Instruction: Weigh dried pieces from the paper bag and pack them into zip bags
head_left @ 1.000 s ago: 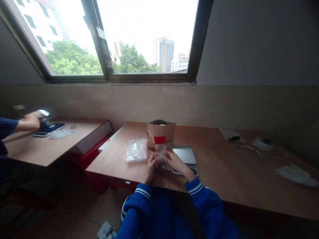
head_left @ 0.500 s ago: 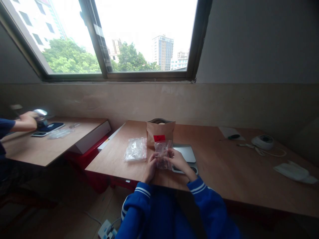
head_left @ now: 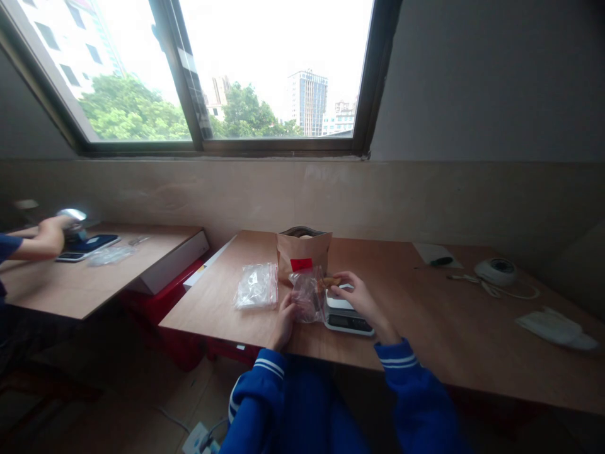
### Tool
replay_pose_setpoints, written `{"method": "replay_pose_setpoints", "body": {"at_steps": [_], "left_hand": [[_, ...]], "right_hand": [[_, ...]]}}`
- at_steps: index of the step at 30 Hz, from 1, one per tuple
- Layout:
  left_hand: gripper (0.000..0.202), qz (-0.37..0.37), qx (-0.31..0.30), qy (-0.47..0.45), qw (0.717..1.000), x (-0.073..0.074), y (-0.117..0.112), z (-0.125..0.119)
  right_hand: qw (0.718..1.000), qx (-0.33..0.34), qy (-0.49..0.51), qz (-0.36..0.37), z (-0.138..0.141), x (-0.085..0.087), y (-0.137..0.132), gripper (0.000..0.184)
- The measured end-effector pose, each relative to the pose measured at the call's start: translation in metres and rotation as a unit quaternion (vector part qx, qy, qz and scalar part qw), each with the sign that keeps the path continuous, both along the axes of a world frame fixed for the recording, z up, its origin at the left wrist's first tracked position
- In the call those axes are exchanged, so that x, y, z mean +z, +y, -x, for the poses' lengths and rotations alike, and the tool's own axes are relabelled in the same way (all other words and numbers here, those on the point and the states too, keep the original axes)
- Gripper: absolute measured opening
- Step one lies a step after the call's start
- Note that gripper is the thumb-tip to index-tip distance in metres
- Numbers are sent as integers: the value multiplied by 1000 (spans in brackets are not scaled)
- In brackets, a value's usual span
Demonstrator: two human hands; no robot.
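Note:
My left hand [head_left: 284, 319] is closed on the side of a clear plastic zip bag [head_left: 307, 302], which stands in front of a brown paper pouch [head_left: 290, 249] with a red label. Between the fingers of my right hand [head_left: 355, 296] is a small orange-brown piece [head_left: 331, 282], at the bag's right edge; its kind I cannot make out. Beneath that hand sits a white kitchen scale [head_left: 348, 323] with a dark display. The open-topped pouch has something pale inside, mostly hidden. Left of the pouch lies a stack of clear plastic bags [head_left: 256, 287].
On the table's right are a green-handled screwdriver [head_left: 442, 261] on paper, a white dome camera [head_left: 495, 271] with its cable, and a white crumpled bag [head_left: 556, 328]. A co-worker's hand [head_left: 53, 232] works at the left table [head_left: 61, 287]; a gap separates the tables.
My right hand has moved right, out from the zip bag, with the orange-brown piece in its fingers. My left hand still grips the bag. More of the scale's display shows.

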State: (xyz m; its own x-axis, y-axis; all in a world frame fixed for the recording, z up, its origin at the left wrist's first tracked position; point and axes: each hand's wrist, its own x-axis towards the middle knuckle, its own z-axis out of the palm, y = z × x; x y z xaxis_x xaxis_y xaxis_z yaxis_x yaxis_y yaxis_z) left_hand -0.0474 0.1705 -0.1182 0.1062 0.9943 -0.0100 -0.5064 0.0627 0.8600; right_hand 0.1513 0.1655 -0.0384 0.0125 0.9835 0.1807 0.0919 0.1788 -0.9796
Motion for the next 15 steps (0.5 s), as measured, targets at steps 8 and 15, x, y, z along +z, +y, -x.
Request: {"method": "replay_pose_setpoints", "body": {"at_steps": [8, 15], "left_hand": [[36, 6, -10, 8, 1000, -2, 1, 2], [37, 10, -3, -5, 1000, -10, 5, 4]], "right_hand": [[986, -21, 121, -113, 4, 60, 29, 43], [967, -58, -38, -247, 59, 102, 100, 26]]}}
